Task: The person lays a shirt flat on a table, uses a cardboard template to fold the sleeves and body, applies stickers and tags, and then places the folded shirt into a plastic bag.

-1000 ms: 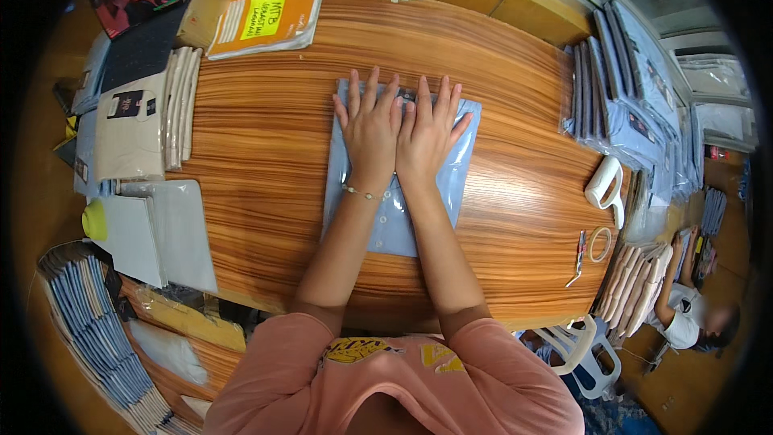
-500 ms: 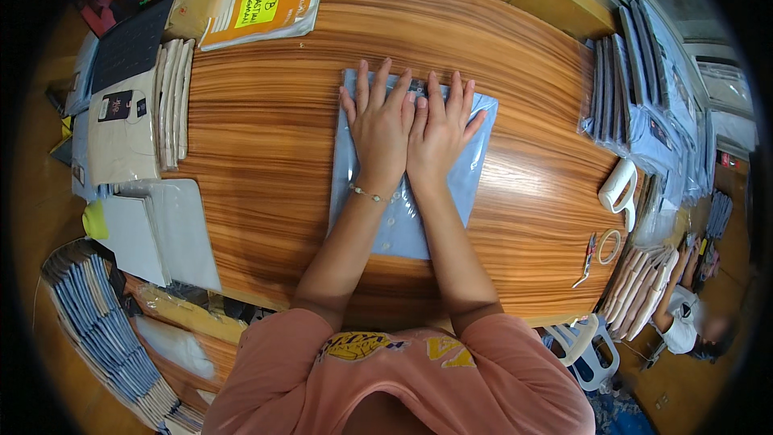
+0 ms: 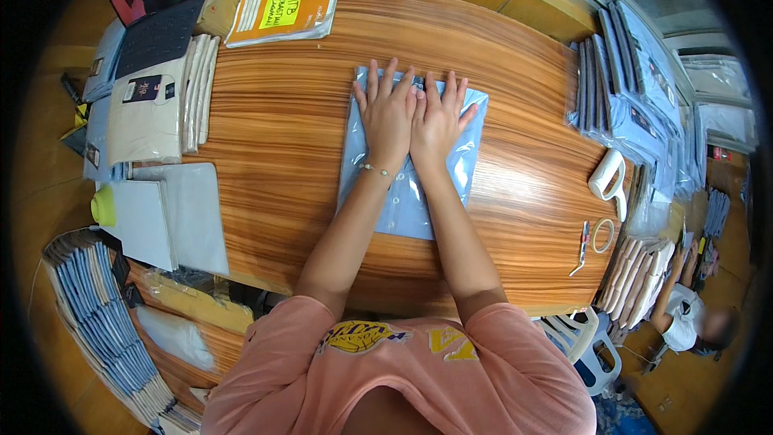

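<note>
While both palms lie flat, side by side, on the bagged light-blue shirt at the middle of the frame, worth pressing evenly from the centre outward. Left hand and right hand touching along the thumbs, fingers spread wide and pointing to the top of the frame; no grip closed on anything, only open palms bearing down on the clear plastic. Shirt packet lying flat on the wooden desk, well apart from everything else.

To do it well, probably: keep the wrists low, sweep toward the packet's upper edge so trapped air leaves by the open end, and hold the folded fabric square inside the bag. Too much sideways push could crease the collar or skew the fold.

Elsewhere: an orange notebook with a yellow label at upper left, a stack of beige packets at left, more blue packets standing at right, a white tape dispenser just below them.
</note>
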Motion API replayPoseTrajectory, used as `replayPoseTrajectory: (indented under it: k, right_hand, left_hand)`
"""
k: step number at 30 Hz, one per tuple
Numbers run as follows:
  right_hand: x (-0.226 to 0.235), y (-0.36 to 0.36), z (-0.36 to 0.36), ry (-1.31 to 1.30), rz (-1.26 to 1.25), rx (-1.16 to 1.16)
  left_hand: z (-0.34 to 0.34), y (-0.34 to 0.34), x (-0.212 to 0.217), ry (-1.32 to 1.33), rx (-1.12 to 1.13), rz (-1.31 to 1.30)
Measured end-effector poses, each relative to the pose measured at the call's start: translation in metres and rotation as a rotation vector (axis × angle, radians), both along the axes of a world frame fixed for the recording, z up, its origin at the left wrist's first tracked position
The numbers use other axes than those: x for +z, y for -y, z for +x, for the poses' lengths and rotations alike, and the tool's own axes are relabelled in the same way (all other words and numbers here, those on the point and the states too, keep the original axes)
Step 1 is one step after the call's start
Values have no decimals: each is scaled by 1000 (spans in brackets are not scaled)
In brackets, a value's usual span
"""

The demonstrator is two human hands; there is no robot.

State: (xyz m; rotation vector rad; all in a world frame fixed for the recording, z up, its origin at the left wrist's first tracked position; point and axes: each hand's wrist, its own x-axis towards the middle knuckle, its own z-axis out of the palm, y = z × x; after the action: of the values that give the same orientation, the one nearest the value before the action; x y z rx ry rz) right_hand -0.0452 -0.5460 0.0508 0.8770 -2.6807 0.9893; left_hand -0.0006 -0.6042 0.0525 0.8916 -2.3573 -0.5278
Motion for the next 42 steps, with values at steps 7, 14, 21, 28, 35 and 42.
replayPoseTrajectory:
  k: [7,14,21,28,35,42]
  right_hand:
    - [-5,7,1,6,72,39]
    - [15,-42,-26,-143,190,157]
    - [-2,-49,-14,-113,315,225]
    - [0,-50,-23,-145,309,212]
    - [13,-60,-81,74,294,117]
    - [49,-115,-86,674,-62,520]
  left_hand:
    - [10,12,-5,23,25,26]
    - [41,22,4,167,-151,39]
    - [65,10,13,181,-136,27]
    - [48,13,0,296,-106,-62]
    - [29,62,18,230,-210,317]
    - [45,98,64,562,-804,330]
